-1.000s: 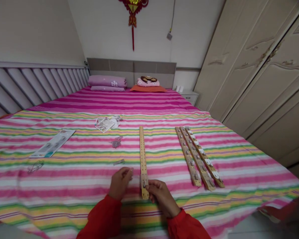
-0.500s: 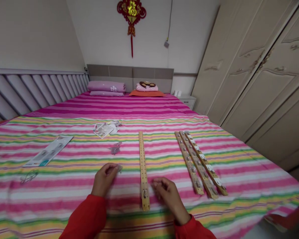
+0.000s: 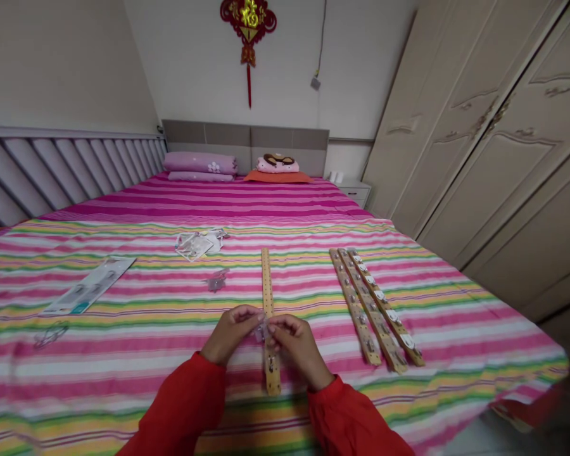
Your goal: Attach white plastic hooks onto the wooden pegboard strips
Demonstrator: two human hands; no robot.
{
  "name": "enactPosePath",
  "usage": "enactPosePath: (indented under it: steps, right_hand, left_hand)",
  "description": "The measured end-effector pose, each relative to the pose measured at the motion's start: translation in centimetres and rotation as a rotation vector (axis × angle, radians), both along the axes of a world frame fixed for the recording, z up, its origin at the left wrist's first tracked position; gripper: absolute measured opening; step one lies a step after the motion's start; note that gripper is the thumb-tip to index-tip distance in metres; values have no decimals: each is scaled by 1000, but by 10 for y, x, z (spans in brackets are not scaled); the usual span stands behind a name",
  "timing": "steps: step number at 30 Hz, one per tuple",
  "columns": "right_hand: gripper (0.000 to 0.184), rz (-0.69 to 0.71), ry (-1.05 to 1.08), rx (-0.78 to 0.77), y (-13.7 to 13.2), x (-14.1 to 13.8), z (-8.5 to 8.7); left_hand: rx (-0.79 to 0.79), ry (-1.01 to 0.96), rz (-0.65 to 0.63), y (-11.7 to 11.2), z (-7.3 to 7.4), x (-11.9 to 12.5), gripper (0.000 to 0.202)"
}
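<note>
My left hand (image 3: 232, 330) pinches a small clear plastic piece (image 3: 260, 332) over a narrow wooden strip with rows of holes (image 3: 267, 292). The fingertips of my right hand (image 3: 294, 345) are closed at the piece's right edge, meeting the left fingertips. The strip lies lengthwise on the striped sheet, pointing away from me. Near its close end sits a fitting with a small metal part (image 3: 271, 363). Left of the strip is a little pile of clear plastic pieces (image 3: 216, 280). Fine detail of the held piece is hidden by my fingers.
To the right lie three wooden strips (image 3: 377, 310) fitted with metal and white parts. On the left are a clear package (image 3: 90, 286) and a thin wire-like bundle (image 3: 51, 334). Several small packets (image 3: 200, 245) lie farther back. Pillows (image 3: 199, 163) rest by the headboard.
My left hand has carried the clear plastic piece rightward to the strip. My right hand has moved left and forward from beside the strip, and its fingers now meet the piece.
</note>
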State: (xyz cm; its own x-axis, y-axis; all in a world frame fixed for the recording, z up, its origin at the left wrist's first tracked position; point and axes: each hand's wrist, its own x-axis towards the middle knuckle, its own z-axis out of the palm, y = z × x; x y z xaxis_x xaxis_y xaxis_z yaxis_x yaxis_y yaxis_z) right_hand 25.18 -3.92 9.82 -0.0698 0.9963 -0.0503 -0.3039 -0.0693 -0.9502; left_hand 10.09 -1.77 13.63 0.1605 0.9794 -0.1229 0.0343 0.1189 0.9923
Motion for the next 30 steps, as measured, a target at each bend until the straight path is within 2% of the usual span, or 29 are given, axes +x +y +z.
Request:
enactPosePath:
  steps: [2,6,10,15,25,30]
  right_hand:
    - [35,-1,22,-7,1,1,0]
    - [32,-47,82,-29,6,4,-2]
    - [30,-104,119,-77,14,6,-16]
    - [27,-139,68,-122,19,5,-34]
    - [22,-160,3,-136,22,4,-42]
    - [19,-164,12,-148,22,3,-44]
  left_hand:
    - [-3,-7,1,4,-1,6,37]
    - [-74,-64,83,12,-7,14,43]
    - [-138,-49,119,17,-24,16,39]
    - [-198,-52,146,17,-44,16,33]
    - [-211,-18,182,17,-49,22,22]
    - [-214,-12,176,18,-54,23,24]
